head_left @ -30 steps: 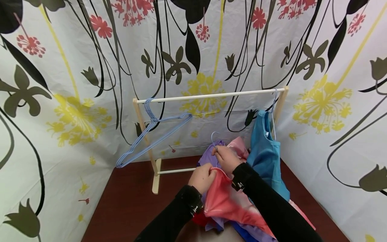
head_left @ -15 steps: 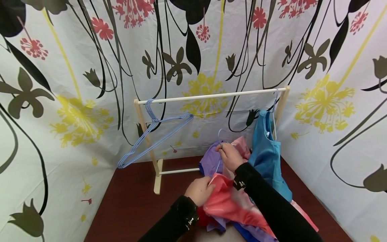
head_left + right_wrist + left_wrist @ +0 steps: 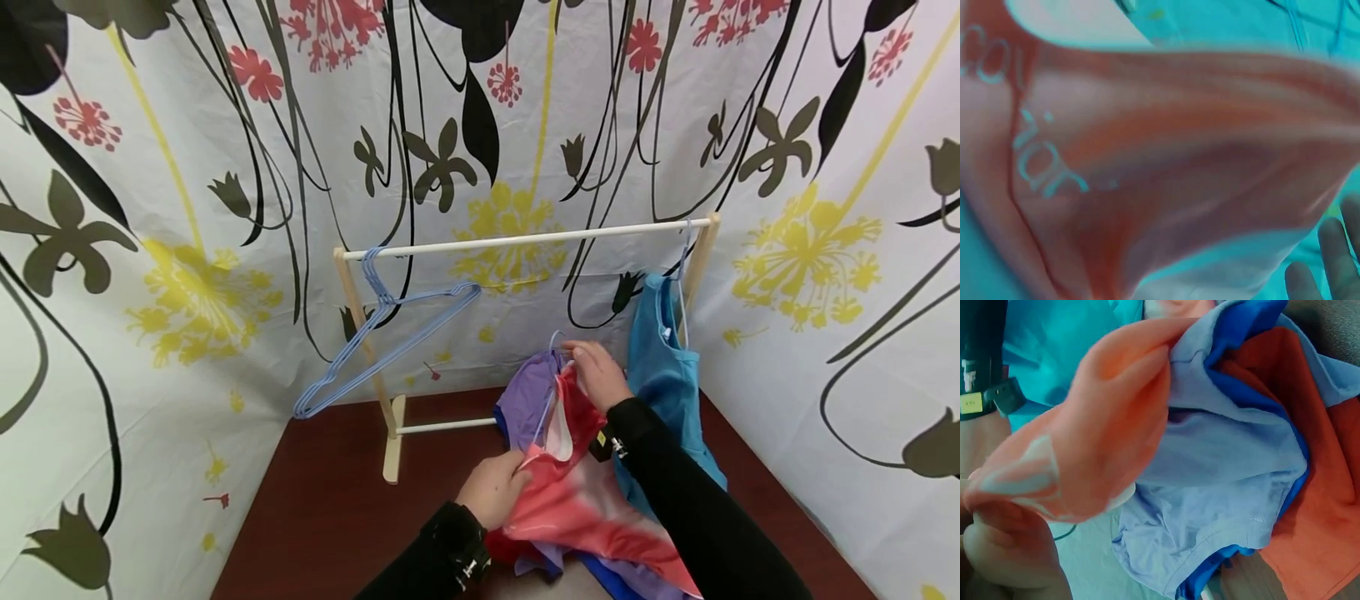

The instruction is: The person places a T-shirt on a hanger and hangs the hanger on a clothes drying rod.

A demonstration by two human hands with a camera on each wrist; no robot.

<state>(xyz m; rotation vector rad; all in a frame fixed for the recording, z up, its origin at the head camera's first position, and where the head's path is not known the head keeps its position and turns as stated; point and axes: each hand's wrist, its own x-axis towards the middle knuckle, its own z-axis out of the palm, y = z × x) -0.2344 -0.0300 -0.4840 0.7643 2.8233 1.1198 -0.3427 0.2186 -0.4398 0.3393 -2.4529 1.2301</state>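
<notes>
My left hand [image 3: 495,487] pinches a coral-and-white sleeveless top [image 3: 570,500] at its shoulder edge; the left wrist view shows thumb and finger on the cloth [image 3: 1104,425]. My right hand [image 3: 597,375] pulls the top's other strap up beside the hook of a light-blue wire hanger [image 3: 553,342], its fingertips pinching there. One side of the hanger runs down inside the neck opening towards my left hand; the rest is hidden by cloth. In the right wrist view the printed top [image 3: 1147,156] stretches taut and blurred, with fingers [image 3: 1330,256] at the lower right.
A garment rack [image 3: 525,240] stands behind. Several blue hangers [image 3: 382,350] hang at its left end, and a blue tank top [image 3: 663,375] on a hanger at its right. Purple cloth [image 3: 525,396] lies behind the hanger, and lavender, blue and red-orange garments [image 3: 1316,462] below.
My right hand has left the hanger's neck for the top's strap and drawn it up towards the hook. The left hand has shifted slightly down, still gripping the top.
</notes>
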